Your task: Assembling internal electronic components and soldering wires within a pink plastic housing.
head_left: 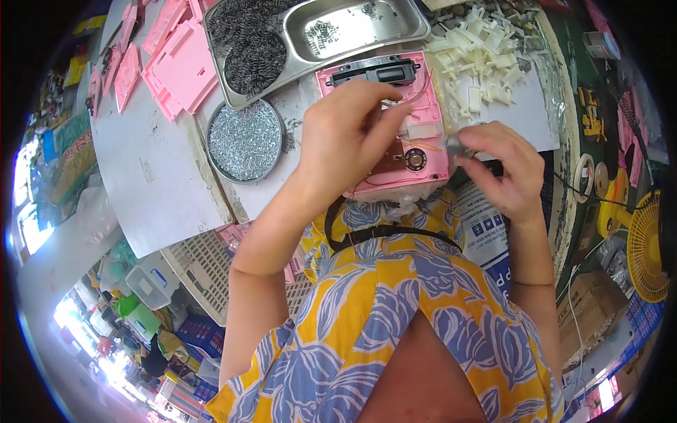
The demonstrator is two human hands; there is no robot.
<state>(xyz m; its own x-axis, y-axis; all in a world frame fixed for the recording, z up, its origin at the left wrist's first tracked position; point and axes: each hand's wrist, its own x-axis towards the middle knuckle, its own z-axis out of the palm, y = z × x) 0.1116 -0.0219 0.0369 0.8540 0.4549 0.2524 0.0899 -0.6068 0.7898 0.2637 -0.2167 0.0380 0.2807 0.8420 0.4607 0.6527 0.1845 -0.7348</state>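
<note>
A pink plastic casing (431, 113) lies in front of me, open side up. A black slotted part (391, 71) sits along its far end, and a small round speaker (415, 159) at its near right; thin wires run inside. My left hand (345, 130) reaches over the casing, thumb and forefinger closed near a wire; what lies between them is hidden. At the casing's right edge my right hand (509, 166) pinches a small grey metal part (457, 146), which looks like a little motor, slightly blurred.
A round dish of small screws (245, 141) stands left of the casing. Behind it is a metal tray (296, 63) with dark springs. White plastic pieces (483, 49) are heaped at the back right, pink panels (185, 67) at the back left. A yellow fan (647, 247) stands far right.
</note>
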